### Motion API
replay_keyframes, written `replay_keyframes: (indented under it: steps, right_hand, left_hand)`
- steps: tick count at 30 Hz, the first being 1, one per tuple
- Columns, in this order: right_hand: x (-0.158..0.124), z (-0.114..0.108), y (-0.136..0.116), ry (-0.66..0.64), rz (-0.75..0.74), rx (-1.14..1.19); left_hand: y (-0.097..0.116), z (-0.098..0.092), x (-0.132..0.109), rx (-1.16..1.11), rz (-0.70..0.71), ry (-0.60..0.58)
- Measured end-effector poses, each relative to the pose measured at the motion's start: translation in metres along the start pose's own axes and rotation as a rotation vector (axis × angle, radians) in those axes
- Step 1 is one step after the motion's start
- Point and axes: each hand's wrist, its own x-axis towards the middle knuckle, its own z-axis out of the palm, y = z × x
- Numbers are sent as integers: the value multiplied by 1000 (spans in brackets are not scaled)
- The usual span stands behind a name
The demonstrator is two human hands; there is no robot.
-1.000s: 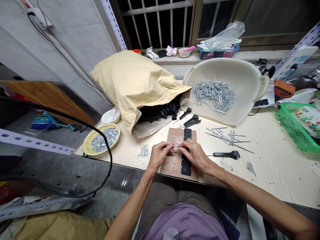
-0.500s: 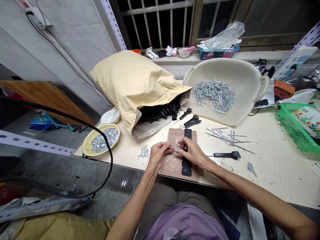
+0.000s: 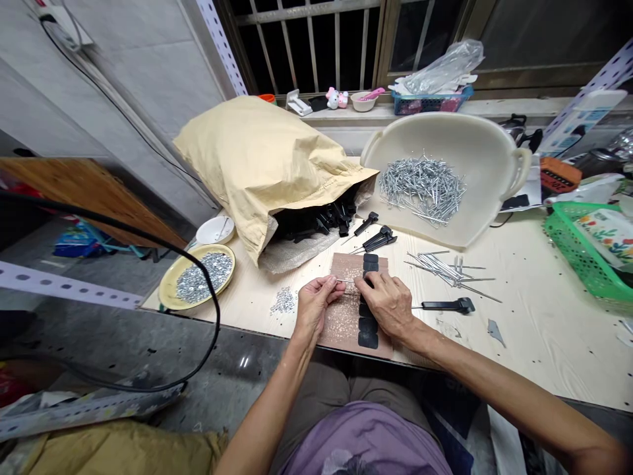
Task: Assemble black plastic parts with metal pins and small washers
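My left hand (image 3: 314,305) and my right hand (image 3: 388,302) meet over a small brown board (image 3: 346,316) at the table's near edge. Between their fingertips is a thin metal pin (image 3: 346,282), held at both ends. A row of black pads (image 3: 368,323) runs down the board under my right hand. A small heap of tiny metal bits (image 3: 283,301) lies just left of my left hand. A black plastic handle with a pin (image 3: 448,305) lies to the right of my right hand.
A tan paper sack (image 3: 262,158) spills black handles (image 3: 321,221). A cream tray (image 3: 482,198) holds many pins (image 3: 422,188); loose pins (image 3: 445,267) lie in front. A yellow plate (image 3: 171,287) of metal bits, a white bowl (image 3: 214,231), a green basket (image 3: 583,254) and a black cable (image 3: 198,264) surround.
The pin has shifted slightly up the board between my fingers, and my right hand has turned flatter over the black pads. The view has dropped a little.
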Motion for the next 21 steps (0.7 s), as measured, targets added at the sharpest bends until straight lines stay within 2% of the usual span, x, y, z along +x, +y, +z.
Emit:
replay_keyframes:
  steps: [4, 7, 9, 13, 15, 17, 21]
  right_hand:
    - [3, -4, -2, 21, 42, 22]
    - [6, -12, -2, -34, 93, 166]
    - [10, -17, 1, -128, 160, 394]
    - [19, -21, 12, -468, 280, 983]
    - [19, -21, 19, -496, 271, 1085]
    - [14, -21, 26, -395, 209, 991]
    - [-1, -21, 43, -219, 111, 501]
  left_hand:
    - [-1, 4, -3, 49, 76, -8]
    - [0, 6, -4, 82, 96, -35]
    - [1, 6, -5, 95, 103, -62]
    - [5, 6, -8, 156, 123, -116]
    - [5, 6, -8, 199, 136, -128]
    - [3, 7, -8, 243, 130, -147]
    - [-5, 7, -8, 333, 131, -158]
